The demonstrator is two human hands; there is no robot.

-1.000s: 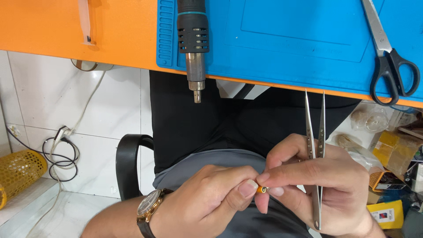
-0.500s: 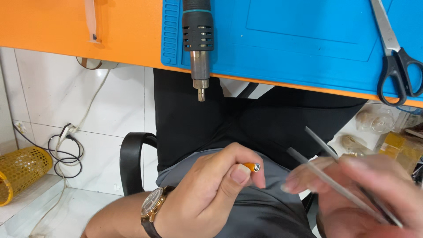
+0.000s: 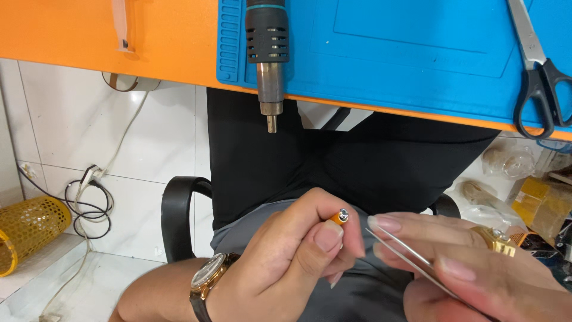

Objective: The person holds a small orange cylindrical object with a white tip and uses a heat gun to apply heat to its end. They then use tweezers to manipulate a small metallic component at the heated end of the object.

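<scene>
Left hand (image 3: pixel 286 262) is pinching a small orange cylindrical part with a silvery metal tip (image 3: pixel 340 217) between thumb and fingers, over the lap, near side of the orange tabletop (image 3: pixel 173 42). Right hand (image 3: pixel 476 268) is gripping thin metal tweezers (image 3: pixel 405 253), tips just right of the part, not touching. Judgement: tip work looks unfinished, with the part not yet set down.

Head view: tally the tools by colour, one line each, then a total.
Black and grey: 1, the hot air gun
Silver with black handles: 1, the scissors
Silver: 1, the tweezers in the right hand
Orange: 1, the small part in the left hand
Total: 4
</scene>
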